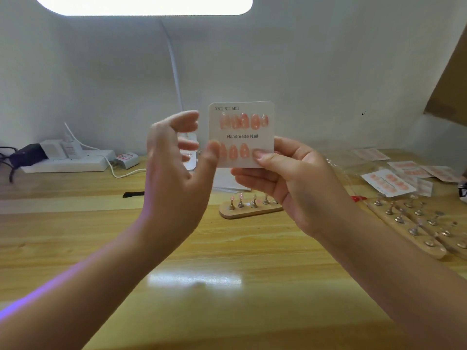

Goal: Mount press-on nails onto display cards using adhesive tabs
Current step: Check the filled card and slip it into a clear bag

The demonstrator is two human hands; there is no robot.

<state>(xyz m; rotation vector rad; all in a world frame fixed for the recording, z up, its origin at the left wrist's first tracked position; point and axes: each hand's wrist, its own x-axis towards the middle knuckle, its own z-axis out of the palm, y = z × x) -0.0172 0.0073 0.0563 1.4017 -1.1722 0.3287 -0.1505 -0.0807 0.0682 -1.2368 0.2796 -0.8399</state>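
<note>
My right hand (285,178) holds a white display card (241,136) upright above the table, thumb pressed on its lower right corner. The card reads "Handmade Nail" and carries a top row of several pink press-on nails (243,120) and a lower row of pink nails (233,152). My left hand (174,157) is raised beside the card's left edge with fingers spread; its thumb tip touches the card's lower left area. Below the card, a small wooden stand (249,210) holds several metal pegs, some topped with pink nails.
Finished nail cards in clear sleeves (394,181) lie at the right, beside long wooden peg stands (417,226). A power strip with plugs (68,160) sits at the back left, a black tool (133,194) lies on the wooden table (227,286), and a lamp arm (174,69) rises behind.
</note>
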